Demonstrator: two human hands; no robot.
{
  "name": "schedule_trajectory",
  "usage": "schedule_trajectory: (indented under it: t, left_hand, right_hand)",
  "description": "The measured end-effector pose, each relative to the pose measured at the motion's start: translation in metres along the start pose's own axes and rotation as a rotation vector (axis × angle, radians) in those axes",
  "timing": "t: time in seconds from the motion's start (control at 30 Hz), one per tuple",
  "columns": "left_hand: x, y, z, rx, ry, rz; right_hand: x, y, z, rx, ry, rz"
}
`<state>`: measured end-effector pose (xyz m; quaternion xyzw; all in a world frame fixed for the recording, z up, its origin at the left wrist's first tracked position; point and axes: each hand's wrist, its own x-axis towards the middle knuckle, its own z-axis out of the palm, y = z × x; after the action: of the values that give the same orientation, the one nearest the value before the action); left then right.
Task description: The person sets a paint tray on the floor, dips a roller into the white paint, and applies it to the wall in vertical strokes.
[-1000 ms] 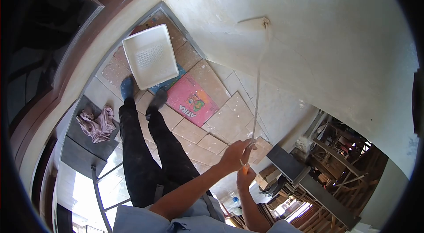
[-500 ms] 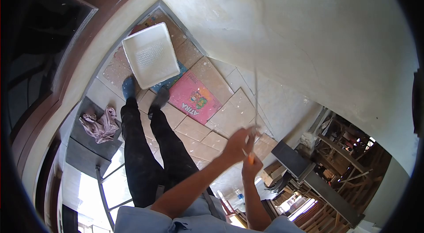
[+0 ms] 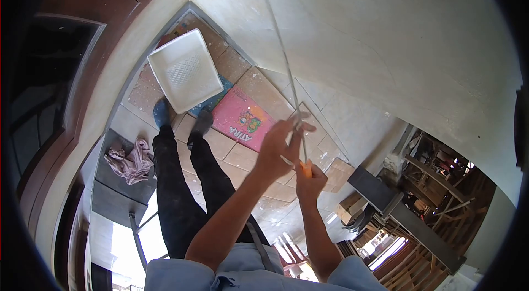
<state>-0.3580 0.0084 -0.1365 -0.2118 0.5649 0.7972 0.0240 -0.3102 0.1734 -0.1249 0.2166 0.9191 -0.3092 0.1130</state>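
Note:
A long, thin grey rod [image 3: 282, 51] with an orange handle [image 3: 306, 168] slants up from my hands along the pale wall; its far end is out of view. My right hand [image 3: 310, 183] is closed around the orange handle. Just above it, my left hand [image 3: 277, 150] has its fingers loosely curled about the lower part of the rod, some fingertips sticking out past it. A white paint tray [image 3: 184, 70] with a textured middle lies on the floor in front of my feet.
Cardboard sheets and a pink printed sheet [image 3: 242, 117] cover the floor. A crumpled cloth [image 3: 130, 161] lies on a dark surface at left. A brown door [image 3: 71, 70] stands left, the wall [image 3: 397, 32] right. At lower right are a dark ledge [image 3: 419, 236] and wooden framing [image 3: 441, 197].
The rod has tilted, its upper part swinging left. Both hands have moved up and slightly left, still on the rod and handle. The view has shifted a little.

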Motion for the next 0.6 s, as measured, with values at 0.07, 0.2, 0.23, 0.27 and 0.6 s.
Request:
schedule_trajectory:
  t: [0.07,0.2,0.23,0.27,0.6]
  left_hand:
    - [-0.021,-0.023,0.029,0.017,-0.009,0.089]
    - [-0.088,-0.053,0.085,0.028,-0.225,0.018]
    - [-0.097,-0.049,0.086,0.048,-0.349,-0.079]
    - [-0.1,-0.046,0.084,0.07,-0.472,-0.175]
    - [-0.022,-0.01,0.006,-0.001,-0.072,0.08]
  right_hand:
    - [-0.002,0.037,-0.029,-0.132,0.022,-0.105]
    - [-0.043,0.12,-0.093,-0.06,0.111,-0.026]
    - [-0.057,0.146,-0.107,-0.014,0.098,0.012]
    - [-0.063,0.162,-0.114,0.035,0.084,0.051]
    - [-0.024,0.017,-0.001,0.132,0.078,0.026]
